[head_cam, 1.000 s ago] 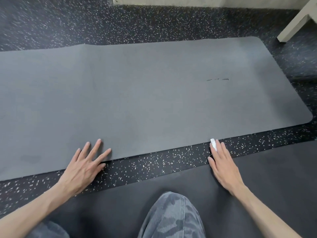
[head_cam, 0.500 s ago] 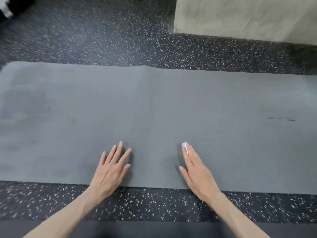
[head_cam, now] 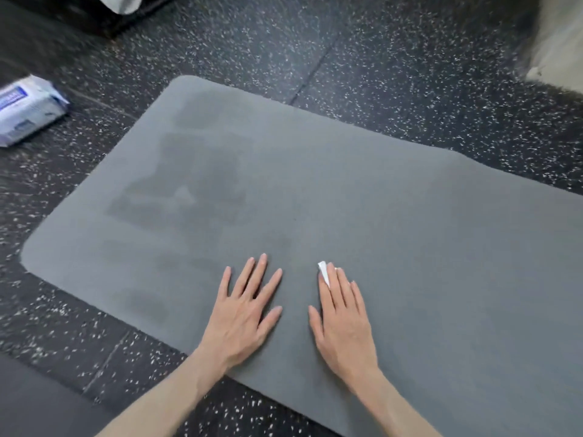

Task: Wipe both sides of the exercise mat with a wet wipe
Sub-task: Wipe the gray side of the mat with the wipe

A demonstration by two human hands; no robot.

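Head view, looking down at a grey exercise mat [head_cam: 394, 222] spread flat on dark speckled rubber flooring [head_cam: 394, 74]; the mat's rounded left end lies within the picture, while its right part runs past the picture's edge; darker patches, apparently damp, mark the mat's left half. Left hand [head_cam: 241, 313], palm down on the mat near its nearer long edge, fingers straight and spread, holding nothing. Right hand [head_cam: 342, 320], just beside the left hand and likewise flat on the mat, fingers straight and close together; a white wet wipe [head_cam: 323, 272] lies pressed beneath these fingers, only a small folded corner showing past the index fingertip, touching the mat's surface; the rest of the wipe is hidden under the hand. Both forearms cross the mat's near edge from below. A blue-and-white wipes packet [head_cam: 26, 110] rests on the flooring well apart from the mat, beyond the mat's left end, partly cut by the picture's edge and blurred; its print cannot be read. A second dark mat [head_cam: 34, 398] lies on the flooring on the near side of the exercise mat, at the lower left.
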